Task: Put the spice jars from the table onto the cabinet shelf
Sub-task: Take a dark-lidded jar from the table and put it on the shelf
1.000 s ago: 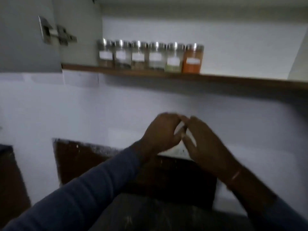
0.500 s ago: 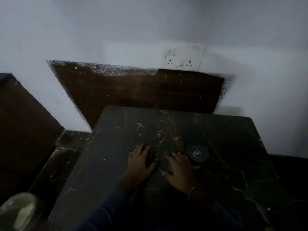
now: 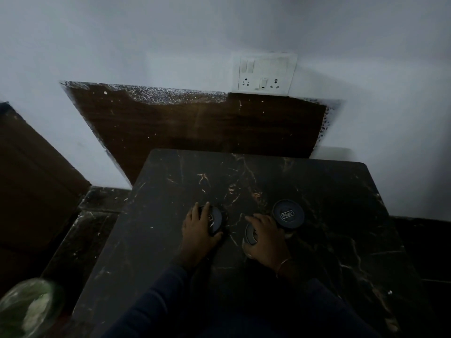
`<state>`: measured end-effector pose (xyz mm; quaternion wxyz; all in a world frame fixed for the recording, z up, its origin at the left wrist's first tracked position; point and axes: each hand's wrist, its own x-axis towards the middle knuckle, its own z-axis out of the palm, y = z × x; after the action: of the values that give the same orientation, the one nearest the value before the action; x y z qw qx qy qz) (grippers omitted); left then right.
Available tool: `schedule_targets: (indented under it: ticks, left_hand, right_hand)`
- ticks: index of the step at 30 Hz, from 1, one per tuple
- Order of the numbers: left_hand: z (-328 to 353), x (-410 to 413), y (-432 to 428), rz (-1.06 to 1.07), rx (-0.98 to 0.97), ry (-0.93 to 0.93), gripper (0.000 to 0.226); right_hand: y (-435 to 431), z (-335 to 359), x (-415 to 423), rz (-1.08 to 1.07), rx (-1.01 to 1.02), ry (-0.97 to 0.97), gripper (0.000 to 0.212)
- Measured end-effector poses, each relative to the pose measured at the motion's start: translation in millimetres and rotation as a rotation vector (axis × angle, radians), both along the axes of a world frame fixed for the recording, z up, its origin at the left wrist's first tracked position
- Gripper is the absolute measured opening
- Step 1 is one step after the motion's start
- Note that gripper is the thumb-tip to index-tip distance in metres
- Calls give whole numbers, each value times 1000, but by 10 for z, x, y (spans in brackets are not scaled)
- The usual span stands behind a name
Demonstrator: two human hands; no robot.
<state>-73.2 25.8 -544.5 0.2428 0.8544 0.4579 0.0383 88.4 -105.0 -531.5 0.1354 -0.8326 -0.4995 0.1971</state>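
Observation:
Three dark-lidded jars stand on the black marble table [image 3: 341, 240]. My left hand [image 3: 199, 230] lies over the left jar [image 3: 216, 219], fingers curled over its lid and thumb round its near side. My right hand [image 3: 264, 236] covers the middle jar [image 3: 250, 234], fingers wrapped over its top; only the lid's left edge shows. The right jar [image 3: 288, 214], its lid marked with a logo, stands free just beyond my right hand. The cabinet shelf is out of view.
A white socket plate [image 3: 264, 74] sits on the wall above a brown panel [image 3: 195, 128]. A dark cabinet [image 3: 31, 186] stands at the left. A blurred glass jar [image 3: 26, 308] shows at the bottom left corner.
The view dropped from the shelf with its row of jars to the table. Both hands came down from mid-air and now grip two jars, closing further over them.

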Motion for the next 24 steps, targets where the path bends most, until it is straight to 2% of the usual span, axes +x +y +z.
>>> schedule_targets:
  ticks: [4, 8, 11, 13, 15, 17, 21, 24]
  left_hand:
    - [66, 41, 104, -56, -105, -136, 90]
    - [118, 44, 96, 143, -443, -486, 85]
    - [90, 33, 115, 212, -500, -597, 88]
    - [109, 39, 118, 206, -441, -547, 94]
    - [110, 53, 94, 158, -340, -467, 91]
    - [80, 65, 44, 83, -277, -395, 90]
    - [-15, 67, -54, -4, -254, -307, 93]
    - [90, 100, -111, -29, -308, -335, 69]
  right_hand:
    - [-6, -6, 33, -12, -3, 44, 77]
    - [-22, -23, 54, 7, 12, 65, 80]
    - [-38, -25, 64, 27, -8, 45, 81]
    - [-31, -23, 59, 85, -60, 10, 85]
    - [-18, -23, 46, 116, -86, -28, 89]
    - [-22, -36, 41, 84, -32, 24, 91]
    - [-84, -36, 96, -135, 181, 337, 84]
    - [-123, 180, 169, -303, 243, 583, 61]
